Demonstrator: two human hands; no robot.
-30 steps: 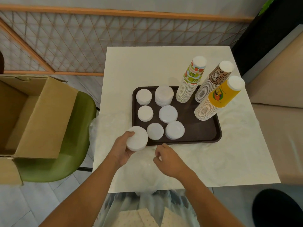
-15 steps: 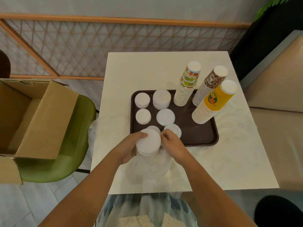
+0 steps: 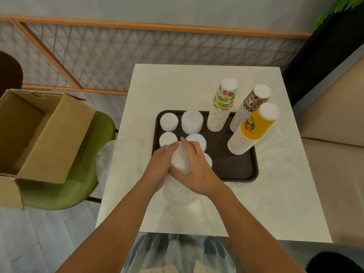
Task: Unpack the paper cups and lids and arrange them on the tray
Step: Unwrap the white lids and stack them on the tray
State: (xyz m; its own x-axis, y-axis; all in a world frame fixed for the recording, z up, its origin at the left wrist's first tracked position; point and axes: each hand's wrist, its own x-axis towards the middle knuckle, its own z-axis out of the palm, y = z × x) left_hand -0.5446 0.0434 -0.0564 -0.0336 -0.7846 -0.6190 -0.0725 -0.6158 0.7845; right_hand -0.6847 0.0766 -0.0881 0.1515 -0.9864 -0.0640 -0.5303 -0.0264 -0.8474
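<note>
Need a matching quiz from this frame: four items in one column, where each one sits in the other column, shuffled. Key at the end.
Column A
1. yellow cup stack
2. cardboard box
3. lid stack in clear plastic
4. brown tray

Column B
a. on the white table
b. on the green chair
c. gripped by left hand and right hand
d. standing on the brown tray, right side

Pairs: 1-d, 2-b, 3-c, 4-a

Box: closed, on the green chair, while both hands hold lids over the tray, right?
Head view: the box is open, not closed. It sits on the chair; left hand and right hand hold lids over the tray.
</note>
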